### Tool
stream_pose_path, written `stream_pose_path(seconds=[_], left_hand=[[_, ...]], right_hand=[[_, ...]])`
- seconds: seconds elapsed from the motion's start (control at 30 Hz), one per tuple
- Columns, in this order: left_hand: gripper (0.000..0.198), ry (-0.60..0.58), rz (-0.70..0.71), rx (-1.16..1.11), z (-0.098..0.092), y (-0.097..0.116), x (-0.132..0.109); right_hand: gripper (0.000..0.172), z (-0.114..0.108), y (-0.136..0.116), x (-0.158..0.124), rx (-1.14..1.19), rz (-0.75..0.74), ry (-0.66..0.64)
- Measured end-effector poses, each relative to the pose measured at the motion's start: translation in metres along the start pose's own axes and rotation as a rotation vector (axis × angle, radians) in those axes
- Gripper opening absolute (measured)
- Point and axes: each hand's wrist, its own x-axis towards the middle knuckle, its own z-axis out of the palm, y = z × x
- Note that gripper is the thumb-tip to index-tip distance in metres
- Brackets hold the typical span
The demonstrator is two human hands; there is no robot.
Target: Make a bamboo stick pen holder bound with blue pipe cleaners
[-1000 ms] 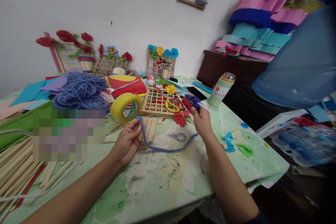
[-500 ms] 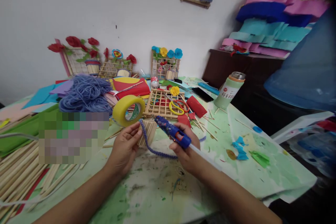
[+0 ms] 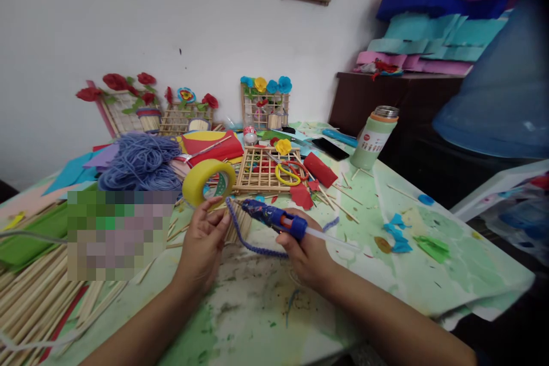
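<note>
My right hand (image 3: 306, 254) is closed round a blue glue gun (image 3: 274, 218) with a clear glue stick out of its back. Its nozzle points left at a small bundle of wooden sticks (image 3: 241, 224). My left hand (image 3: 203, 243) holds that bundle upright on the table, fingers curled against its side. A braided purple yarn cord (image 3: 253, 247) runs from the top of the bundle and loops across the table under the gun.
A yellow tape roll (image 3: 209, 181), a purple yarn pile (image 3: 139, 163), a wooden lattice frame (image 3: 261, 168) with scissors (image 3: 286, 172), and red paper scraps lie behind. A green bottle (image 3: 373, 138) stands right. Loose sticks (image 3: 30, 291) cover the left. The table edge (image 3: 484, 297) drops away right.
My right hand fetched the glue gun from the far side by the lattice frame and brought it down to the stick bundle. The left hand stayed on the bundle.
</note>
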Motion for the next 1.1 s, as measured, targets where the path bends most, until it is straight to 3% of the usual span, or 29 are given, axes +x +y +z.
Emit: stream_pose_path(seconds=[0.1, 0.2, 0.4, 0.6, 0.97, 1.1], left_hand=[[0.055, -0.012, 0.061, 0.053, -0.003, -0.003, 0.000], [0.053, -0.065, 0.104, 0.151, -0.008, -0.008, 0.000], [0.035, -0.138, 0.180, 0.290, -0.015, -0.012, 0.004], [0.015, -0.091, 0.234, 0.432, -0.017, -0.011, 0.007], [0.038, -0.161, 0.244, 0.397, -0.010, -0.007, -0.001], [0.024, -0.142, 0.303, 0.527, -0.013, -0.006, 0.002]], right_hand=[[0.041, 0.000, 0.005, 0.001, 0.021, 0.075, 0.038], [0.039, 0.001, 0.008, 0.003, 0.054, 0.140, -0.035], [0.040, 0.005, 0.011, 0.006, 0.029, 0.219, -0.059], [0.039, 0.003, 0.011, 0.007, 0.158, 0.234, -0.047], [0.042, 0.012, 0.022, -0.005, 0.121, 0.221, -0.040], [0.037, 0.012, 0.024, -0.005, 0.122, 0.200, -0.063]])
